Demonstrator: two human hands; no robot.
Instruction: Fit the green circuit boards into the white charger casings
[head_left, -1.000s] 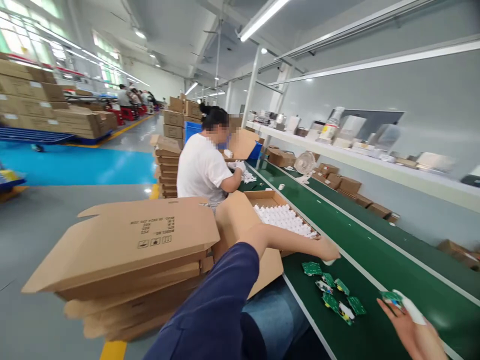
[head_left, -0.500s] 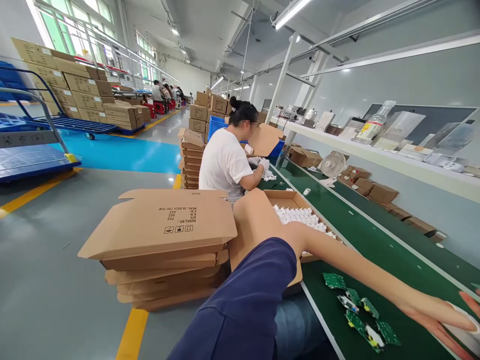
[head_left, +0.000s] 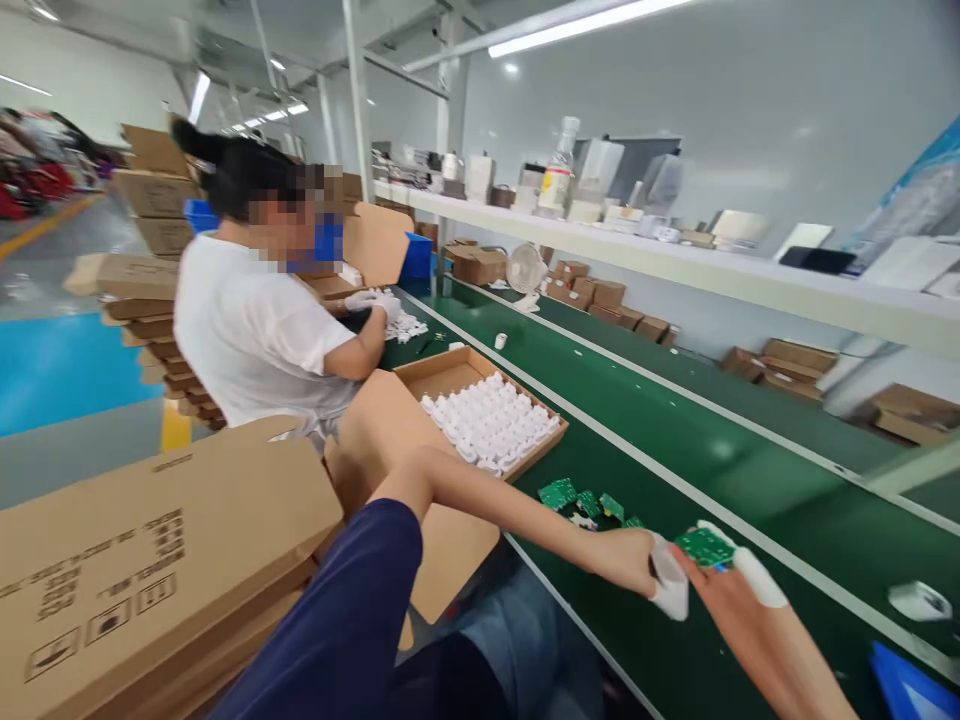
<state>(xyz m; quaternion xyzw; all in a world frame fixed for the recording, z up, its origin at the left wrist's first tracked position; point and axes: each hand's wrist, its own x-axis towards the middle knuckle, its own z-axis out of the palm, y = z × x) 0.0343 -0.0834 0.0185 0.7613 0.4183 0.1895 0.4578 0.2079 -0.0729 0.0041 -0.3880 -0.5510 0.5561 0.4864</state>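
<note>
Right hand (head_left: 757, 615) pinches a green circuit board (head_left: 705, 547) beside the left hand (head_left: 637, 562).

The board is well apart from the open carton (head_left: 536, 457), past the loose boards (head_left: 557, 493) that lie on the green worktop (head_left: 600, 625) just beside that carton; the right fingers and thumb are closed on it, while the left hand's fingertips are hidden, so whether they are apart or together I cannot tell. It looks light and stiff, likely smooth on its flat face and fragile where small parts stand up, so the bare edges seem the best place to take hold, with a gentle squeeze and no bending or pressing on the parts.
</note>
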